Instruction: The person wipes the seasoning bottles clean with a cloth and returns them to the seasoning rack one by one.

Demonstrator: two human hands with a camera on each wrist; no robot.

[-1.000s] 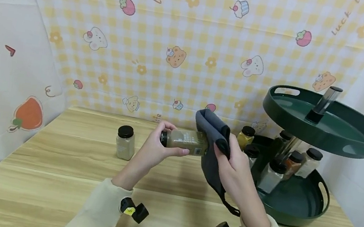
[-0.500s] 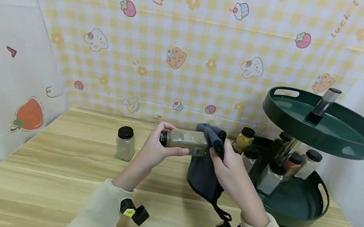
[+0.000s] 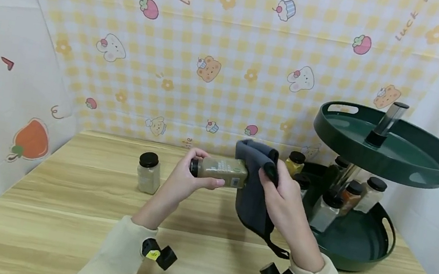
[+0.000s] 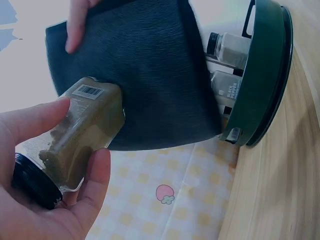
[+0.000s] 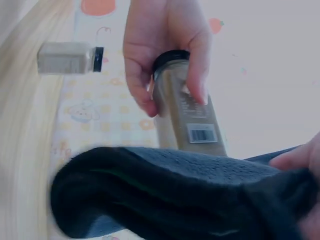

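Observation:
My left hand [image 3: 184, 175] grips a clear spice jar [image 3: 222, 170] of brownish powder near its black lid, holding it sideways above the table. In the left wrist view the jar's barcode [image 4: 88, 91] faces up and its base meets a dark grey cloth [image 4: 145, 75]. My right hand [image 3: 284, 201] pinches that cloth, whose lower part hangs down and ends in a black cord loop. In the right wrist view the folded cloth [image 5: 165, 195] covers the jar's base end. Another jar [image 3: 148, 176], pale inside with a black lid, stands upright on the table to the left.
A green two-tier round tray stand [image 3: 355, 264] is at the right. Several black-lidded jars sit on its lower tier, among them an orange-brown one [image 3: 351, 197]; its upper tray [image 3: 417, 153] overhangs them. Behind the wooden table [image 3: 59, 207] hangs a checked curtain [image 3: 235, 96].
The cloth swung lower and left at half a second ago, then back right and up with my right hand, against the jar's base. My left hand keeps the jar nearly still.

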